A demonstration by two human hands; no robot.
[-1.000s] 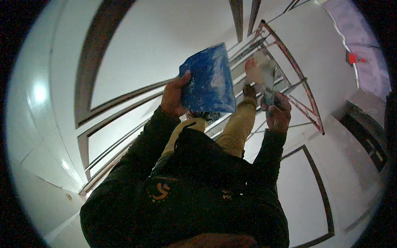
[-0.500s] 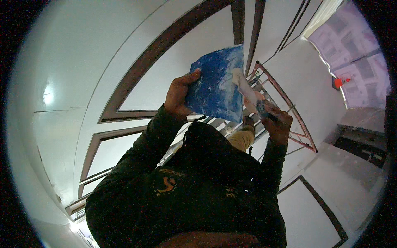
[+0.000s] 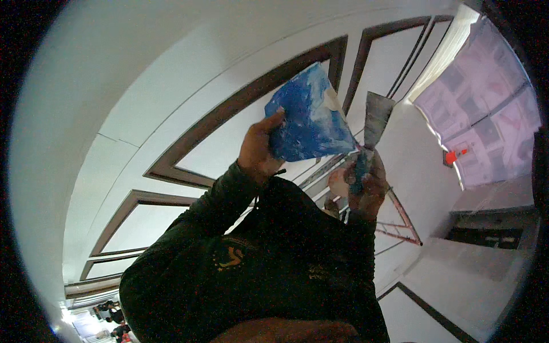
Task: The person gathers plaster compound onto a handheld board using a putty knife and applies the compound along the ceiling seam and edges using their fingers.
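Of the 2 hands, the left hand (image 3: 260, 150) grips a blue board (image 3: 311, 123) (smeared with white) by its left edge. Just right of that board, the right hand (image 3: 370, 186) clasps a scraper (image 3: 374, 132). Beyond the right hand stands a reddish metal frame (image 3: 405, 217).

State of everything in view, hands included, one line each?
Blue board: held tilted, smeared whitish, pale dab by its upper right edge
Left hand: grip closed on the board's left side, thumb on top
Scraper: blade up, apart from the board
Right hand: grip closed on the scraper's handle
Red scaffold frame: partly hidden
Purple sheet: spread out
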